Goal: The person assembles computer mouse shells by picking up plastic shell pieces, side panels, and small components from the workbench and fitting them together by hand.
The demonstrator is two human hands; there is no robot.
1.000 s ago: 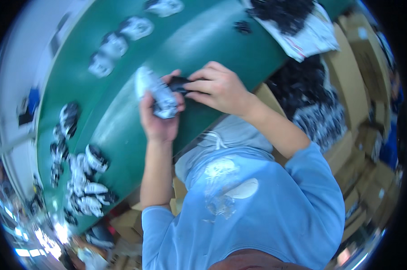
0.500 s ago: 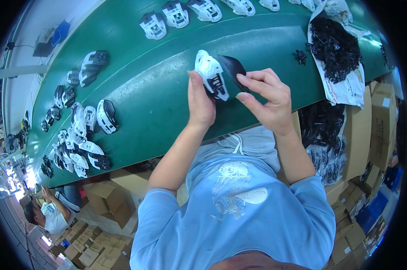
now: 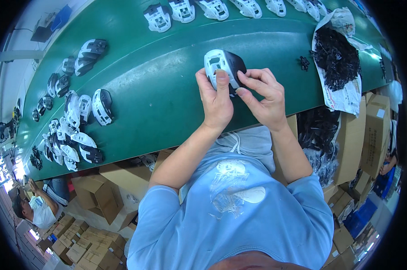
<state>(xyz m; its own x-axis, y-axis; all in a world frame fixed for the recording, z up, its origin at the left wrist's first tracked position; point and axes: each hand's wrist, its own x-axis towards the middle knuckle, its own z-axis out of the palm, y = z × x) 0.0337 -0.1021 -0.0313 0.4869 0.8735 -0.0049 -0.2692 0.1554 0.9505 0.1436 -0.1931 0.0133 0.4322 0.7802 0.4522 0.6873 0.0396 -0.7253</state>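
Above the green table my left hand (image 3: 218,102) grips a white plastic shell (image 3: 211,59) with cutouts, rounded like a computer mouse casing. Its thumb lies across the shell's near face. A curved black cover (image 3: 234,64) sits against the shell's right side, touching it; whether it is latched I cannot tell. My right hand (image 3: 268,99) pinches the cover's right edge between thumb and fingers. The fingertips behind the shell are hidden.
White-and-black shells stand in a row (image 3: 214,9) along the table's far side. More are clustered (image 3: 70,135) at left. Small black parts lie on a white sack (image 3: 336,58) at right. Cardboard boxes (image 3: 97,198) stand below the table; another person (image 3: 41,209) is at far left.
The black cover, held apart half a second ago, now rests against the white shell. My left hand has turned the shell and brought its thumb over the front.
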